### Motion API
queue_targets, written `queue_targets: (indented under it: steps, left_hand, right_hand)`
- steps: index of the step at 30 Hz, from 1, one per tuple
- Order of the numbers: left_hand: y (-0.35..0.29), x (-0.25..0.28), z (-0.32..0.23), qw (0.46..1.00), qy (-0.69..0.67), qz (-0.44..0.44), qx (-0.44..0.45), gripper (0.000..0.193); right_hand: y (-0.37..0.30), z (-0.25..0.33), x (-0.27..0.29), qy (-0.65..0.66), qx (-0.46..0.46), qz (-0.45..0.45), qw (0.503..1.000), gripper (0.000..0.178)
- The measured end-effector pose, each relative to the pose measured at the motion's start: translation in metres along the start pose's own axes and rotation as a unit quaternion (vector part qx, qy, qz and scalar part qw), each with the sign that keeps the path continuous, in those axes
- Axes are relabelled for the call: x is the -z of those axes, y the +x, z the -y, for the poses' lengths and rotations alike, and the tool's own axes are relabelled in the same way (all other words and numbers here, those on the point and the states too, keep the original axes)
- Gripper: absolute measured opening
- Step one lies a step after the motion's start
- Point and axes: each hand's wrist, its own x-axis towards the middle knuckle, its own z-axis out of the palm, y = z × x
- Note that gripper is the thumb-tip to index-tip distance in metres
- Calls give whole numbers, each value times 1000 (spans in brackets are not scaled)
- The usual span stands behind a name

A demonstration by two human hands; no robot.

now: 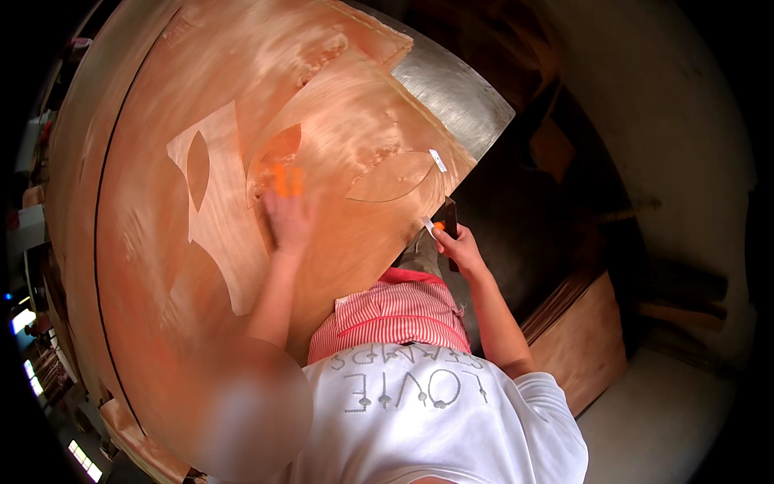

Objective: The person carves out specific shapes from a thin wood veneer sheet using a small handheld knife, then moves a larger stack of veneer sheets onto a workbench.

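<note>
A large pale-brown wood veneer sheet [379, 105] lies in front of me, with a curved leaf outline on its right part. A small white strip [438, 160] sits at that outline's right end. My left hand [289, 222] reaches over the sheet, blurred, fingers stretched out with orange patches at their tips, near a darker orange leaf-shaped area [282, 147]. Beside it lies a cut veneer piece [219, 153] with a leaf-shaped hole. At the sheet's near right edge, my right hand [459, 246] is closed on a dark, narrow tool [451, 211]; a whitish piece [428, 225] shows at its thumb.
Larger veneer sheets [137, 282] spread under and left of these pieces. A grey metal plate [455, 89] extends past the far right corner. Wooden boards [588, 343] stand low on my right, beyond the table edge. A blurred round shape [254, 411] covers the lower left.
</note>
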Motion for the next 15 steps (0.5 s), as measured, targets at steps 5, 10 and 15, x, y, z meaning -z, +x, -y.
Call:
queue_targets:
  steps: [5, 10, 15]
  left_hand:
    - [-41, -38, -44, 982, -93, 163, -18, 62]
    - [-50, -42, -50, 983, -96, 157, -12, 66]
    - [-52, -37, -51, 980, -116, 158, -24, 64]
  right_hand:
    - [12, 14, -18, -3, 26, 27, 999, 18]
    - [18, 13, -27, -30, 30, 37, 998, 17]
    - [27, 13, -37, -37, 6, 47, 998, 16]
